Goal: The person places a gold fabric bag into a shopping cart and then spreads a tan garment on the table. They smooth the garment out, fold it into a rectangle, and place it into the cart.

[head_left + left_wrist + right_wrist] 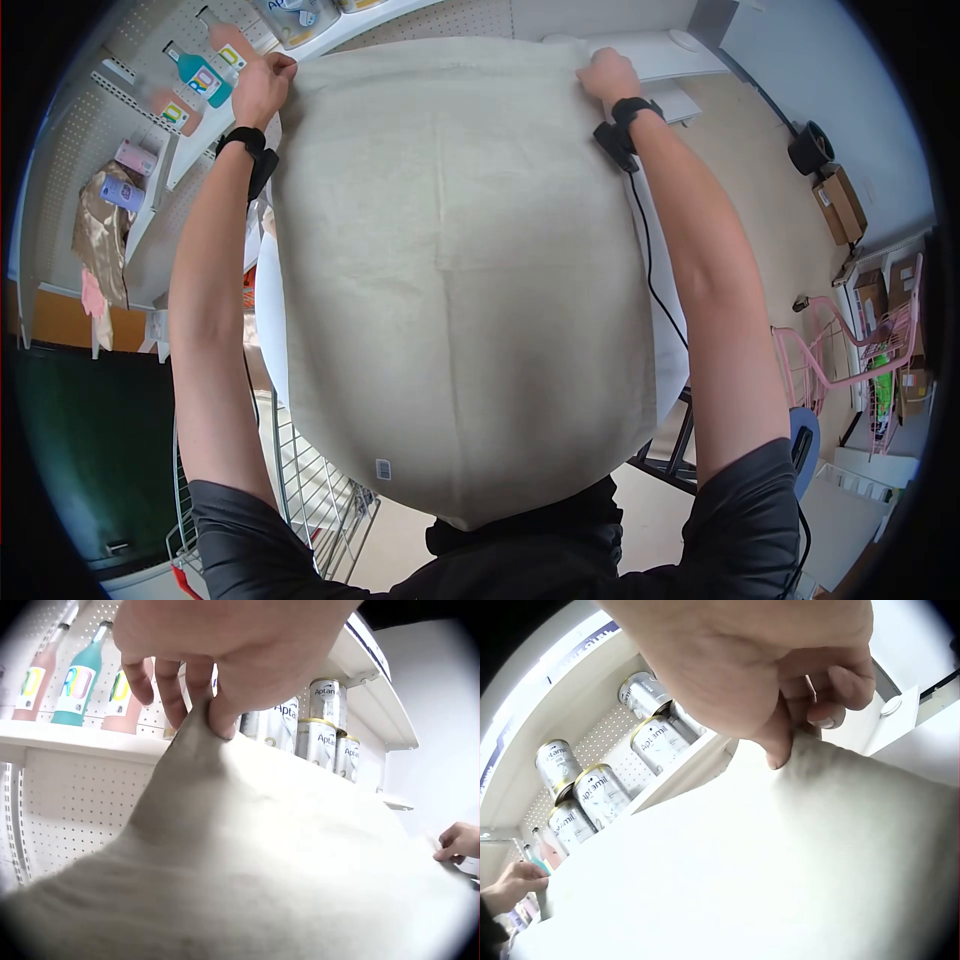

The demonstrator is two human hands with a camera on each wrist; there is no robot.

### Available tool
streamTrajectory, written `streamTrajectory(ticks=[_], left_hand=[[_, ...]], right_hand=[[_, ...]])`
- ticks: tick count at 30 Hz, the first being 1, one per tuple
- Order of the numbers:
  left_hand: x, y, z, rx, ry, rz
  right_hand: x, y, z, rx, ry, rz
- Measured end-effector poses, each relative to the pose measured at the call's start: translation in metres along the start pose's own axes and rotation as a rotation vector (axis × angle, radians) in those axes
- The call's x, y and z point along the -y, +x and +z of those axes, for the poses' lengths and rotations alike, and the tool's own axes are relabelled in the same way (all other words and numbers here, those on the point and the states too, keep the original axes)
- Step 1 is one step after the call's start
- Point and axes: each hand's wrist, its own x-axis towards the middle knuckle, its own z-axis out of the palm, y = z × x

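Note:
A large beige cloth (460,240) with crease lines hangs stretched between the two hands in front of the body. A small white tag (383,469) shows near its lower left edge. My left hand (262,92) pinches the upper left corner, and the left wrist view shows the cloth (225,817) peaked between thumb and fingertips. At the upper right corner my right hand (610,78) holds the fabric between thumb and curled fingers, as the right wrist view (780,682) also shows. Behind the cloth, a white round tabletop (270,330) is mostly hidden.
Shelves on the left carry pink and teal bottles (200,75) and silver tins (319,742). A wire cart (310,470) stands low at left. Pink shopping carts (850,350) and cardboard boxes (840,205) are at right. A black cable (648,260) runs from the right wrist.

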Motion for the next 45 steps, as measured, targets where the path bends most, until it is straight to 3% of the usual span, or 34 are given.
streamTrajectory(ticks=[7,11,13,17,20,25,30,35,38,39,42,45], left_hand=[[-0.004,-0.003,0.039,-0.025,-0.108,-0.127],[-0.005,-0.010,0.034,0.031,-0.147,-0.196],[0.011,-0.008,0.041,0.057,-0.196,-0.163],[0.010,-0.034,0.018,0.002,-0.234,-0.037],[0.003,-0.091,-0.017,-0.045,-0.360,0.006],[-0.047,-0.249,-0.094,0.132,-0.658,-0.146],[-0.081,-0.409,-0.129,0.190,-0.512,-0.231],[-0.099,-0.524,-0.142,0.173,-0.375,-0.189],[-0.094,-0.573,-0.146,-0.071,-0.428,-0.343],[-0.079,-0.592,-0.135,-0.124,-0.533,-0.428],[-0.064,-0.623,-0.119,-0.070,-0.949,-0.699],[-0.049,-0.637,-0.094,-0.051,-1.266,-0.822]], right_hand=[[-0.014,-0.009,-0.001,-0.007,0.006,0.026],[-0.023,0.001,0.004,0.120,0.070,0.028],[-0.025,0.006,0.006,0.152,0.015,0.051],[-0.039,-0.018,-0.018,0.129,0.030,-0.161],[-0.059,-0.075,-0.050,0.103,0.103,-0.387],[-0.080,-0.238,-0.115,0.225,0.228,-0.563],[-0.112,-0.362,-0.127,0.267,0.373,-0.413],[-0.133,-0.450,-0.121,0.032,0.410,-0.477],[-0.164,-0.496,-0.106,-0.183,0.549,-0.304],[-0.190,-0.509,-0.086,-0.185,0.746,-0.177],[-0.193,-0.542,-0.063,0.016,0.917,0.068],[-0.203,-0.559,-0.034,0.315,1.158,0.062]])
